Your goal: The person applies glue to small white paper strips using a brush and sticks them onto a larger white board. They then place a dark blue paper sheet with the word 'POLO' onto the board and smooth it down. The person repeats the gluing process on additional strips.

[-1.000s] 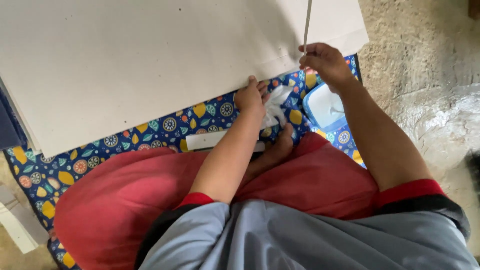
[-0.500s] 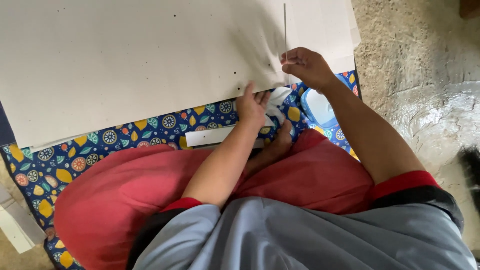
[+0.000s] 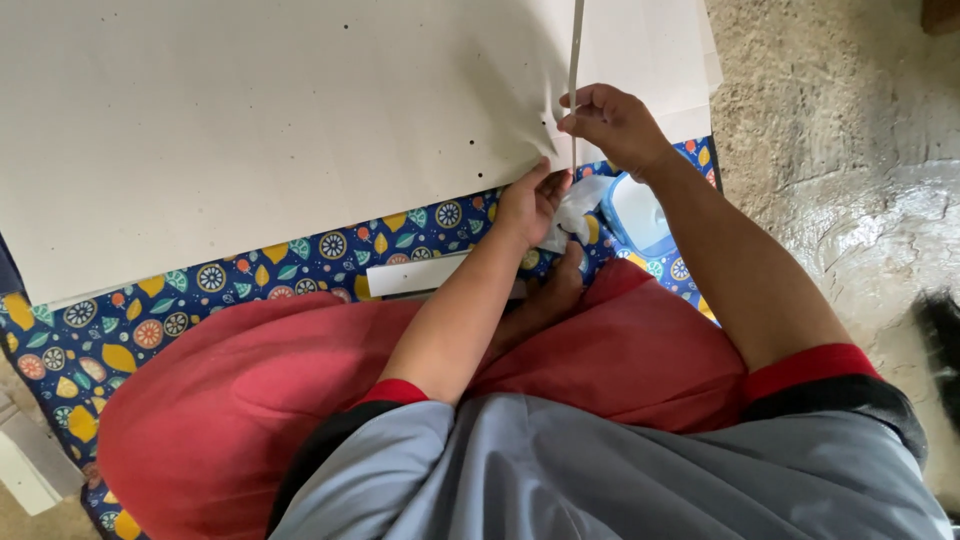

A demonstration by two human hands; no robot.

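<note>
Head view: right hand pinches a thin strip running straight away along the big sheet; left hand presses the sheet's edge beside it.

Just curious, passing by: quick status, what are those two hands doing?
Left hand pressing the near edge of the big cardboard sheet. Right hand pinching a thin strip upright at that edge. Nothing in the way.
</note>
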